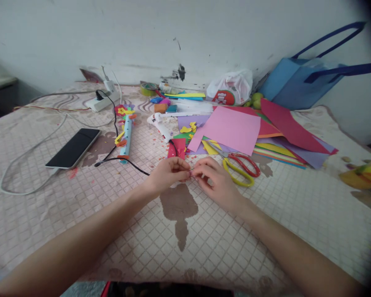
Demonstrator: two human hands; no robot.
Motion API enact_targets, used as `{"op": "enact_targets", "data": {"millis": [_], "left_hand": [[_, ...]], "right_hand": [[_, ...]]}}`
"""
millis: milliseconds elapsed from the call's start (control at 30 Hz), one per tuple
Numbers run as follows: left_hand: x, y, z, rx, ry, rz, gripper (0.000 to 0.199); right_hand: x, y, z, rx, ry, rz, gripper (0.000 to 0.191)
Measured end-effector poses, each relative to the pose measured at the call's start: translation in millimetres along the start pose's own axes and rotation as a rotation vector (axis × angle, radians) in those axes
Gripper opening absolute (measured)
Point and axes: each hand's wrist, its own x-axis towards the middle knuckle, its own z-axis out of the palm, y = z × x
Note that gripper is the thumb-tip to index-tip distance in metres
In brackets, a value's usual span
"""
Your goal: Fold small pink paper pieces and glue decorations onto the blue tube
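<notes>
Where left hand [170, 175] meets right hand [215, 181]: both pinch a tiny piece [191, 173], mostly hidden between them.
Scissors [228, 157]: right of the grip.
Handling: light, even pressure probably suits it.

Phone: on your left, a phone [73, 148] with dark screen lies flat on the patterned tablecloth [95, 231].
Pale cable: this cable [1, 177] enters the near end of the phone and makes a wide loop on your left.
Power strip: behind the phone, you see a white power strip [103, 102] with a black plug [99, 95] in it.
White bag: a plastic bag [245, 82] with red print sits near the white wall [111, 33].
Green fruits: round fruits [256, 100] are just beside this bag.
Blue bag: at your far right, a bag [287, 80] has dark blue handles.
Right edge: a yellow object [355, 178], perhaps a bowl; it is blurred for you.
</notes>
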Motion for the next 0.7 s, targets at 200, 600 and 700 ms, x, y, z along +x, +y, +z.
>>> {"op": "enact_targets", "data": {"millis": [200,600,700], "left_hand": [[1.3,-1.3,-1.6,-0.104,-0.001,-0.055,0.022],[-4.4,-0.4,4.0,0.059,0.022,0.037,0.021],[-4.3,-0.6,4.9,0.021,-0.004,-0.003,0.019]], "right_hand": [[-0.5,1.5,2.5,0.066,0.03,0.029,0.015],[-1.1,3.7,2.1,0.664,-0.072,0.592,0.022],[-1.6,4.7,3.4,0.732,-0.076,0.626,0.02]]}}
